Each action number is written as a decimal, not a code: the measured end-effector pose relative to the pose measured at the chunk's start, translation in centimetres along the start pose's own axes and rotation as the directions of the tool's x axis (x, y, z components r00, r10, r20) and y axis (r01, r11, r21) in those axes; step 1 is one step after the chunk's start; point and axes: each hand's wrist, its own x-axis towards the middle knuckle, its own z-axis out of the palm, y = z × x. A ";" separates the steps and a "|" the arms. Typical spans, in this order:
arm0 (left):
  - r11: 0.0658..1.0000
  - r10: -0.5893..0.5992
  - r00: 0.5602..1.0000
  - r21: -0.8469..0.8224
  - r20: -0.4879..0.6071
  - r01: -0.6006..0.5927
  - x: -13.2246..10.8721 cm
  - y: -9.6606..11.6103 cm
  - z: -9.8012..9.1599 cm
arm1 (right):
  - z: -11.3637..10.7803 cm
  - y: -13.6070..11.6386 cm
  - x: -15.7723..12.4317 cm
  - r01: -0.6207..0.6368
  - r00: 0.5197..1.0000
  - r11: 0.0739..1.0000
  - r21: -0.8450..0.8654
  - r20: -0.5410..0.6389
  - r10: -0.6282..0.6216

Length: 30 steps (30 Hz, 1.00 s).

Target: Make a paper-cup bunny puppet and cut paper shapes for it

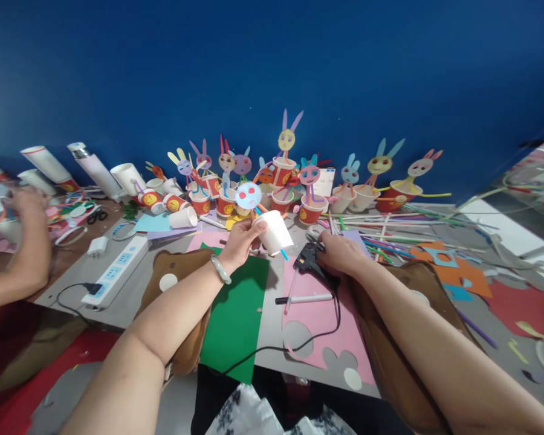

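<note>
My left hand (245, 243) grips a white paper cup (275, 232), tilted on its side. A blue stem (284, 254) pokes out of one end. Beside the fingers shows a light blue paper face (248, 196) with red eyes; I cannot tell how it joins the cup. My right hand (342, 252) is closed, its fingers curled down by the front of a black glue gun (309, 258) lying on pink paper (320, 329). What those fingers hold is hidden. A clear glue stick sticks out of the gun's back, near a capped marker (308, 298).
Rabbit-faced paper cups (312, 208) stand along the blue wall. A white power strip (118, 272) lies left, green paper (236, 308) in front. Pipe cleaners (390, 226) and orange scraps (453, 272) spread right. Another person's hand (29, 202) works at far left. The gun's cord crosses the front.
</note>
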 end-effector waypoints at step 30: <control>0.992 0.112 0.994 0.067 -0.015 -0.111 -0.4 0.4 0.3 | -1.1 -4.7 -3.9 0.455 0.885 0.517 0.725 -0.302 -0.355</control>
